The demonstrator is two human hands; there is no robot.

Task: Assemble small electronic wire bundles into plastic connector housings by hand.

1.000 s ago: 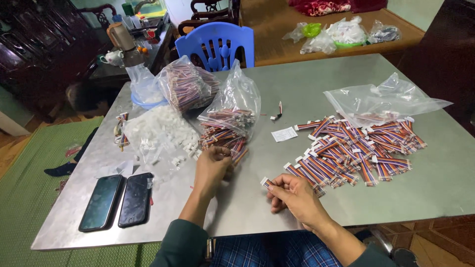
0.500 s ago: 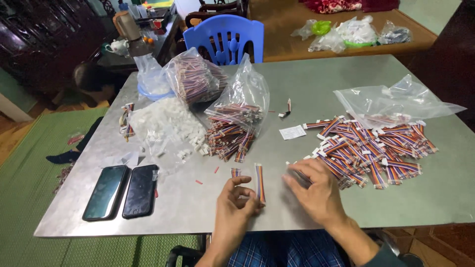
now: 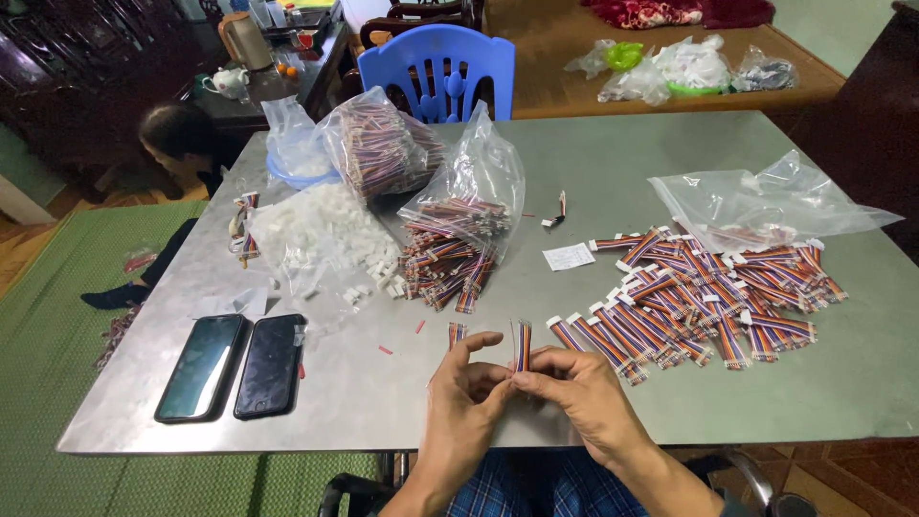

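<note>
Item: short striped ribbon cable (image 3: 523, 347), standing upright above the near table (image 3: 383, 402) edge, your right hand (image 3: 584, 402) and left hand (image 3: 466, 402) both in a grip pinched together on its lower end; a second cable (image 3: 457, 334) lies just beyond your left fingers. Likely light, limp, thin-wired, so hold it near the end. Surroundings: finished cable pile (image 3: 708, 297) right, bagged cables (image 3: 459, 239) and white connectors (image 3: 321, 235) ahead, two phones (image 3: 235, 366) left; nothing obstructs.

Short flat rainbow-striped ribbon cable (image 3: 523, 347), standing nearly upright, pinched at its lower end at lower centre of the frame, second matching striped cable piece (image 3: 457, 333) just left, also upright, tips showing
</note>
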